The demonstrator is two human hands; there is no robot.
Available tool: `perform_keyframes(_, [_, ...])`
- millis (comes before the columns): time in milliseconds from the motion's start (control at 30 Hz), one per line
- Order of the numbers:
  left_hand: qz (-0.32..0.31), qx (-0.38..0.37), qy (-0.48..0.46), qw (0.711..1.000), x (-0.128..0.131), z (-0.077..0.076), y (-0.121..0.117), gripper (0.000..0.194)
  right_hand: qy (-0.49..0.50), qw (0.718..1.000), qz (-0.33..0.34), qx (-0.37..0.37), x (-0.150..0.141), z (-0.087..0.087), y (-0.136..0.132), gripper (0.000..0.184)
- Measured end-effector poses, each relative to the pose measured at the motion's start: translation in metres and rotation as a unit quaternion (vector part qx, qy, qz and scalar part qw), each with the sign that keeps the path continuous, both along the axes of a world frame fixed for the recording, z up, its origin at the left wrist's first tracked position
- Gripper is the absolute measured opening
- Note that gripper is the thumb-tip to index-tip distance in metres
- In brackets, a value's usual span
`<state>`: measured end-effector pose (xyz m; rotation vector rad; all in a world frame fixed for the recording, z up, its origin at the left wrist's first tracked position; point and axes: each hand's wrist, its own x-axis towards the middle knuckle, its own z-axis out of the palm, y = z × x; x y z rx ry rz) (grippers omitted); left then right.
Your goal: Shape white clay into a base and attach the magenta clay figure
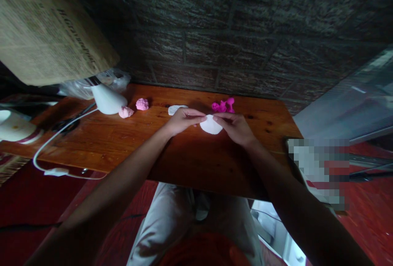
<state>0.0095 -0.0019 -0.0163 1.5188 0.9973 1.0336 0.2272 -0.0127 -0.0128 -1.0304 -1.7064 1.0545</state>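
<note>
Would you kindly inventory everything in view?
Table: 1, brown, centre
Wall: 1, dark, behind table
Floor: 1, red, below
Lamp: 1, beige and white, left
Cable: 1, white, from lamp
Bag: 1, clear, behind lamp
Scissors-like item: 1, dark, by cable
Cup-like item: 1, white, far left
Lumps: 2, pink, by lamp
Disc: 1, white, centre
Flat piece: 1, white, left of disc
Cluster: 1, magenta, beyond disc
Panel: 1, grey, far right
Pixelated item: 1, mixed, right
Legs: 2, pale trousers, below
Left hand, right hand: 2, bare, pinching disc

Wall (208, 20): dim
Bench (107, 135): sheen left, shadowed front centre
Lampshade (55, 40): stretched toward corner, soft
Right side: pixelated patch (319, 171)
</note>
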Motion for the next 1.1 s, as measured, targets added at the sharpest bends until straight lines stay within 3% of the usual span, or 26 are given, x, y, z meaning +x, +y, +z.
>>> perform_keyframes(267, [0.048,0.011,-0.038,0.998,0.002,0.0,-0.003,0.034,0.027,0.999,-0.018,-0.005,-0.003,-0.001,-0.002,0.035])
perform_keyframes(433, [0.072,0.034,-0.057,0.995,0.002,0.0,-0.003,0.035,0.042,0.997,0.035,-0.056,-0.003,0.001,-0.004,0.037])
perform_keyframes(700, [0.008,-0.008,-0.041,0.999,0.007,0.001,-0.004,0.041,0.037,0.996,0.038,-0.067,-0.002,0.004,-0.006,0.036])
perform_keyframes(967, [0.04,-0.01,-0.045,0.998,0.005,-0.001,-0.001,0.038,-0.015,0.998,-0.027,-0.051,0.001,0.011,-0.007,0.03])
perform_keyframes(1100, [0.029,-0.024,-0.049,0.998,0.006,-0.001,-0.002,0.038,-0.011,0.998,-0.027,-0.049,0.001,0.008,-0.006,0.031])
